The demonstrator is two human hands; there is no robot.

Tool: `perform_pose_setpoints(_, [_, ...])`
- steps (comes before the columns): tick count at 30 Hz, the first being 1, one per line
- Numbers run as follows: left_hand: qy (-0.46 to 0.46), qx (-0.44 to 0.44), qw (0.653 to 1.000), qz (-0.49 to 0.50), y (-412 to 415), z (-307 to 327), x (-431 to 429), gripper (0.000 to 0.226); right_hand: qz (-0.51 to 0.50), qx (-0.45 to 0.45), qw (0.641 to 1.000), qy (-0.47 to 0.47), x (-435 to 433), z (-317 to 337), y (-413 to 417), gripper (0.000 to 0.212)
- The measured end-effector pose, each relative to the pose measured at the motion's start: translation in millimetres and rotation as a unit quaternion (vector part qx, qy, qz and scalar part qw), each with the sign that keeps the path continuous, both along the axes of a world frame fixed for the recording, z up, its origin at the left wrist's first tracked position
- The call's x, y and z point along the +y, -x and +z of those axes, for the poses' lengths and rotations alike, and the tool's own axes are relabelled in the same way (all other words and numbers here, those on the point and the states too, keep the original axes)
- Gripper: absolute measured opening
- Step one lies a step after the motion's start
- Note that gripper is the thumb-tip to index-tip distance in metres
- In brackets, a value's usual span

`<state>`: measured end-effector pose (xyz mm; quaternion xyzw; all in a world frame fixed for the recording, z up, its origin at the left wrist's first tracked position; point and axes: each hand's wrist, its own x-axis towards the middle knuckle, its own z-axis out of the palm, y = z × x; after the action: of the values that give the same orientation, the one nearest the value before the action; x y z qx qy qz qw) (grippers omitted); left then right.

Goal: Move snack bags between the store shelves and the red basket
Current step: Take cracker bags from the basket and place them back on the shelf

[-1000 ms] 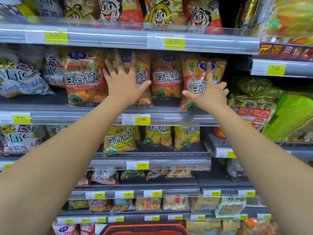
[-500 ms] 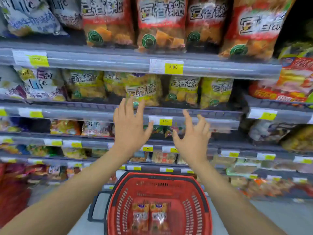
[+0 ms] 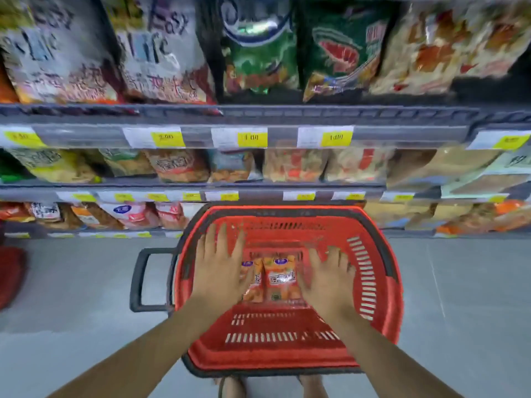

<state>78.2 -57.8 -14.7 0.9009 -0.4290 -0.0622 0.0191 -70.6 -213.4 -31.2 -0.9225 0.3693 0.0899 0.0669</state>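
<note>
Hovering low inside the red slotted plastic basket [image 3: 382, 282] on the grey floor, the left hand [image 3: 221, 271] and right hand [image 3: 330, 282] flank two glossy orange snack bags [image 3: 280, 278] lying side by side on its bottom. The left fingers are straight and slightly spread. The right fingers are blurred but look spread too. Neither hand pinches anything, and I cannot tell whether they touch the bags.

To my eye, flat palms on slick film could let a bag slide out, and a hard squeeze could crush the snacks.

White bags [image 3: 161, 50] far left on the grey metal shelf [image 3: 258, 116] read "Easy Life". The yellow price tag [image 3: 250, 137] seems to say 1.00. The print on the orange bags is too smeared to read.
</note>
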Motion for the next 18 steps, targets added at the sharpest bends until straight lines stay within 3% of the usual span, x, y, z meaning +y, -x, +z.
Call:
perform_pose_setpoints(12, [-0.123,0.064,0.990,-0.012,6,-304,-5,0.084,-0.006,0.142,0.983,-0.117,-3,-303,3,0.077])
perform_pose_setpoints(18, [-0.186,0.102,0.977,0.033,11,-410,-9,0.104,-0.053,0.156,0.968,-0.189,4,-408,-6,0.110])
